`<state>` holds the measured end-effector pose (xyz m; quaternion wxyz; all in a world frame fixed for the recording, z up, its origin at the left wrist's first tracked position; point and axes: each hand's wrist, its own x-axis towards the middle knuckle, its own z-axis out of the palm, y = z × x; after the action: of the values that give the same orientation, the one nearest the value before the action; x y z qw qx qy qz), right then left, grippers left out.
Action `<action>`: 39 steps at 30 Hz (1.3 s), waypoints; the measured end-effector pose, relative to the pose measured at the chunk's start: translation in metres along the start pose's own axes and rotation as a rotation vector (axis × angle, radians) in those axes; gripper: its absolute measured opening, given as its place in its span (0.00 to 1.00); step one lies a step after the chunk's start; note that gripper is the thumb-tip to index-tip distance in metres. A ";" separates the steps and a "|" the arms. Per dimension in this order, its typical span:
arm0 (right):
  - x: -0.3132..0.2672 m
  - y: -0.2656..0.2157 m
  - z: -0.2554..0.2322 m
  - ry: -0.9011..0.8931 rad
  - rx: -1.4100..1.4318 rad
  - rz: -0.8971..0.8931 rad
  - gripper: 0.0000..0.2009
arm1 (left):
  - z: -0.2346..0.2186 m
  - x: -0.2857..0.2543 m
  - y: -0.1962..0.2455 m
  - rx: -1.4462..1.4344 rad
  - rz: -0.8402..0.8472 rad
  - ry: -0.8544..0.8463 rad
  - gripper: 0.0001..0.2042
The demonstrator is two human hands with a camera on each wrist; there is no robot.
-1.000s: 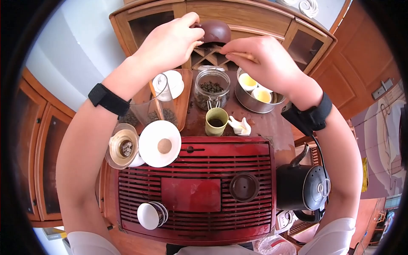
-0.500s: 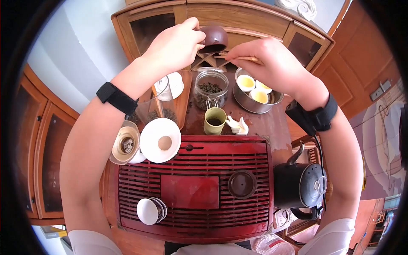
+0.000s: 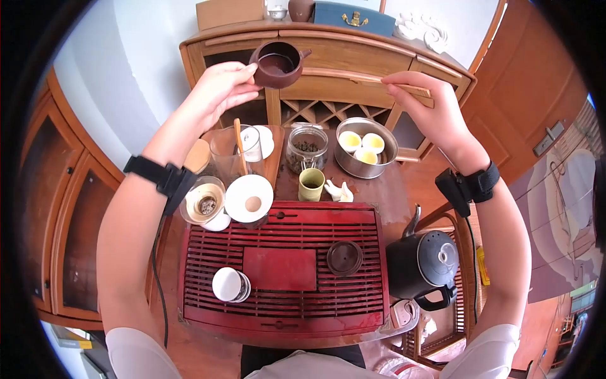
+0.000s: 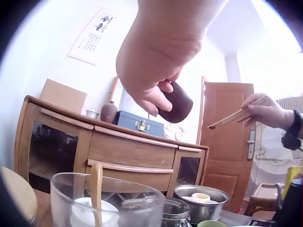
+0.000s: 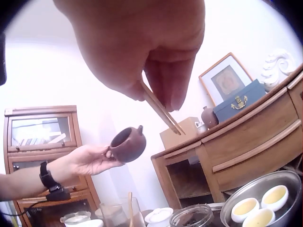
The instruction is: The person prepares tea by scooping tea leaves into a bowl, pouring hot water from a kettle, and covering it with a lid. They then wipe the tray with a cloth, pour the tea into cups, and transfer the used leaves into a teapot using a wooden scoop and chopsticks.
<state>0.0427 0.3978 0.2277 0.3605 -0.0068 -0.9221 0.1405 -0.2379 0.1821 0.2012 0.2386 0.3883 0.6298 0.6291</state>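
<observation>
A lidless dark brown teapot (image 3: pixel 278 66) is held up by my left hand (image 3: pixel 222 93), thumb and fingers at its handle side, its opening tilted toward the head camera. In the right wrist view the teapot (image 5: pixel 129 144) has its spout pointing up and right. My right hand (image 3: pixel 435 112) pinches light wooden tongs (image 3: pixel 407 88) to the right of the teapot, apart from it. In the left wrist view the tongs (image 4: pixel 236 114) have a small dark bit at their tips. Beneath stand a glass jar of dark leaves (image 3: pixel 307 149) and a green cup (image 3: pixel 310 184).
A red slatted tea tray (image 3: pixel 278 322) carries the dark lid (image 3: pixel 345 258) and stacked white cups (image 3: pixel 230 285). A metal pot (image 3: pixel 366 146) holds several yellow-filled white cups. Right of the tray is a black kettle (image 3: pixel 424 264); at left are a tall glass (image 3: pixel 235 151) and a strainer (image 3: pixel 207 203).
The teapot has moved left and turned from opening downward to opening toward the head camera. My right hand has moved right with the tongs, away from the teapot. The head view has shifted.
</observation>
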 end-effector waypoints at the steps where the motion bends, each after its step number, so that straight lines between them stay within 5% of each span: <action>1: -0.001 0.000 -0.003 0.020 0.051 0.051 0.10 | -0.002 -0.012 0.003 -0.112 -0.004 -0.051 0.09; 7: -0.019 -0.024 -0.001 0.136 0.244 0.173 0.09 | 0.006 -0.098 0.008 -0.252 0.006 -0.129 0.07; 12: -0.052 -0.092 -0.007 0.381 0.932 0.517 0.12 | 0.018 -0.178 0.010 -0.241 -0.060 -0.092 0.11; 15: -0.098 -0.126 -0.004 0.358 1.147 0.644 0.14 | 0.033 -0.231 0.011 -0.123 0.113 -0.016 0.09; 19: -0.175 -0.165 0.005 0.279 1.322 0.815 0.13 | 0.034 -0.292 0.003 -0.314 0.006 0.015 0.12; 24: -0.272 -0.173 0.036 0.548 1.559 1.013 0.14 | 0.035 -0.352 -0.025 -0.497 -0.024 0.191 0.16; 27: -0.312 -0.178 0.052 0.610 1.544 1.077 0.14 | 0.047 -0.372 -0.024 -0.592 -0.004 0.331 0.16; 34: -0.355 -0.197 0.056 0.639 1.477 1.078 0.14 | 0.053 -0.397 -0.050 -0.449 -0.011 0.195 0.19; 39: -0.355 -0.214 0.056 0.234 1.286 1.040 0.09 | 0.072 -0.395 -0.040 -0.207 -0.086 0.204 0.15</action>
<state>0.2872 0.1380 0.0097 0.2767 -0.2390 -0.4981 0.7863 0.0426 -0.0822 0.0809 0.2388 0.2684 0.5987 0.7159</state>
